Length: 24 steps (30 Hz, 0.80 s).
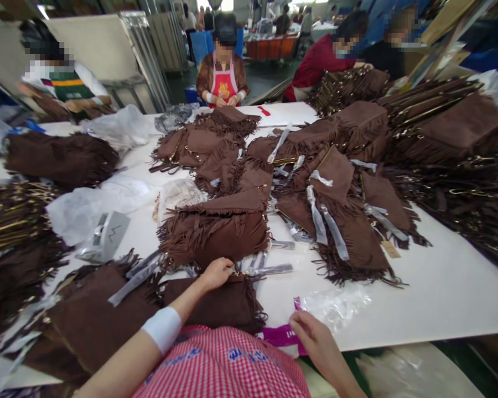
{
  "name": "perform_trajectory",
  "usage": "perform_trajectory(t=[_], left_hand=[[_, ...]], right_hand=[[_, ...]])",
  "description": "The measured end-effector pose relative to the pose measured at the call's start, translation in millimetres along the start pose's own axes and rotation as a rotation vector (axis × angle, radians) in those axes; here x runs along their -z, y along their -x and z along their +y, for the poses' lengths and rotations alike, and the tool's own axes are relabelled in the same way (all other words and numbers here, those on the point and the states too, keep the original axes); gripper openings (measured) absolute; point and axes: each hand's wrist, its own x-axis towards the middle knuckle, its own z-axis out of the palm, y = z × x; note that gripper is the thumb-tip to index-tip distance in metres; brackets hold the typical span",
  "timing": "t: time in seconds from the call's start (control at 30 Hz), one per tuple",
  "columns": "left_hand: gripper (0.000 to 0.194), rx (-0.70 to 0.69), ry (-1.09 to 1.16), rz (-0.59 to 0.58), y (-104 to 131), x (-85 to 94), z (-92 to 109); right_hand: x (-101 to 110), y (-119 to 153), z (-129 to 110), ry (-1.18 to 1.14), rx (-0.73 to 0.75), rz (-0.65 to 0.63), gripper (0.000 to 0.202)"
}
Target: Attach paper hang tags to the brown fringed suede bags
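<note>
- Suede-like fringed bag lies flat at the near edge of the white table, just in front of the person's red-checked apron; this head view is the only one, and everything below comes from it.
- Left hand rests on the bag's top edge, fingers curled down over it near a pale metal fitting; it looks like a light pinch on the edge, though what exactly is caught under the fingertips cannot be told.
- Right hand sits at the table's edge with its fingers closed narrowly on a clear plastic sleeve with a purple printed strip; the sleeve lies just to the right of the bag, apart from it.
- Handling, as a judgement: the bag looks soft and limp, light, and not slippery thanks to its napped surface; it will likely sag and fold if lifted by one corner.
- Its fringe along the sides is loose and could snag or bunch, so the firmer top edge by the hardware seems the best place to take hold.
- The sleeve looks thin, crinkly and slick, best held at its open rim.
- Around them: a second fringed bag just beyond the left hand, grey tissue strips between, and brown heaps further off; other people work at the far side.
</note>
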Motion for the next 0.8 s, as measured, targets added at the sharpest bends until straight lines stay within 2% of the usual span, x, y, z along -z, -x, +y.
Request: perform_trajectory(t=[0.1, 0.27, 0.43, 0.53, 0.63, 0.8], left_hand=[[0.017, 0.063, 0.152, -0.025, -10, -12.0, -5], [0.025, 0.157, 0.303, -0.017, -16, -29.6, -14], [0.030, 0.099, 0.362, -0.030, -10, -39.3, -9], [0.024, 0.031, 0.403, -0.062, 5, -33.6, -2], [0.024, -0.042, 0.507, -0.118, 30, -20.0, 4], [0.033, -0.037, 0.756, -0.260, 72, 1.7, 9]], right_hand=[[-11, -16, -21, -0.101, -0.011, -0.035, 0.029], [-30, -41, -29, -0.227, -0.007, -0.042, 0.028], [-45, -60, -33, -0.274, -0.019, -0.007, 0.030], [-46, -63, -39, -0.292, -0.006, 0.002, 0.032], [-40, -62, -51, -0.321, 0.025, -0.006, 0.030], [-30, -56, -72, -0.315, 0.094, 0.040, 0.024]])
